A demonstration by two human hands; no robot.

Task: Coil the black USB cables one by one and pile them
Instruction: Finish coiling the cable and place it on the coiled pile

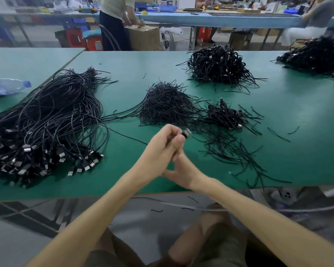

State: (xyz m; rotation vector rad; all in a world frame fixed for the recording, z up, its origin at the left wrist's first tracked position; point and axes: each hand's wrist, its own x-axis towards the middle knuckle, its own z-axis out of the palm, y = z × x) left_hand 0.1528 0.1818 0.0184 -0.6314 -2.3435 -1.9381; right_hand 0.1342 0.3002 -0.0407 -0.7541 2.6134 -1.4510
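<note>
Workshop bkgd: long blue tables, cartons, other people at work. Green matte bench (181, 60) fills mid frame. Biggest thing on it, at left, is the heap of uncoiled black USB cables (52, 112): long loose loops, metal USB-A plugs bunched at lower left. Upper centre-right sits a mound of coiled cables (220, 66), w/ a second mound (316, 54) at the upper right edge. Centre: bristly pile of short thin black strands (166, 105), prob. twist ties, w/ more scattered lower right. Just right of it is a small pile of coiled cables (226, 114). Crumpled clear plastic bottle (6, 86) lies far left.

Lower centre, left grip (162, 147) is curled round the cable in hand (186, 132), its silver-tipped plug poking out past the thumb. Right grip (181, 170) sits under it, touching. Its fingers are hidden, so can't tell if it pinches anything.

Handling, my read: the cable is light, thin and limp w/ some springback, and its jacket is smooth. The plug is the only rigid bit, so hold there and pinch the loops where they cross.
</note>
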